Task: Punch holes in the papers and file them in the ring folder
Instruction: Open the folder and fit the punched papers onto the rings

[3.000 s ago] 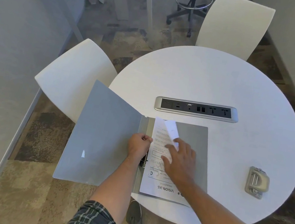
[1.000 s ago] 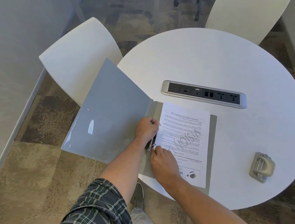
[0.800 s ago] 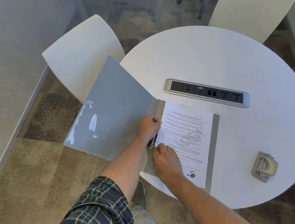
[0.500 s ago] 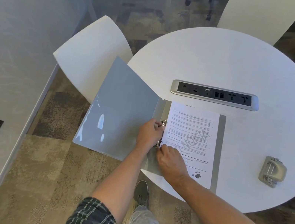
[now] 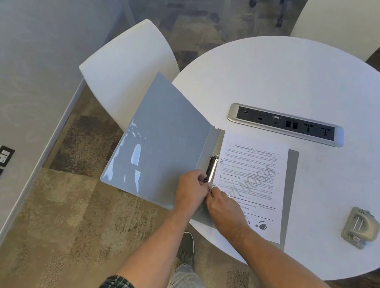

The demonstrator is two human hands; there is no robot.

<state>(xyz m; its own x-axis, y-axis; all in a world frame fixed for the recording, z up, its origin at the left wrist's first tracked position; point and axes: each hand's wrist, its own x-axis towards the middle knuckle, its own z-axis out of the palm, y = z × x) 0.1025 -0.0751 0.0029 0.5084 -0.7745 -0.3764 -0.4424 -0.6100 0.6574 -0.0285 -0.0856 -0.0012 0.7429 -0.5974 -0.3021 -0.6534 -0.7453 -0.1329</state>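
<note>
While sheet (image 5: 251,176) now lies flat in open ring folder (image 5: 163,144), unlike 3 s back: left hand (image 5: 190,189) and right hand (image 5: 222,206) pinching lower ring (image 5: 212,185); probably closing clasp. Hole punch (image 5: 359,227) idle.

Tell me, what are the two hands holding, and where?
Both hands pinch the ring folder's metal ring clip at its near end: left hand from the left, right hand from the right, beside the paper.
</note>
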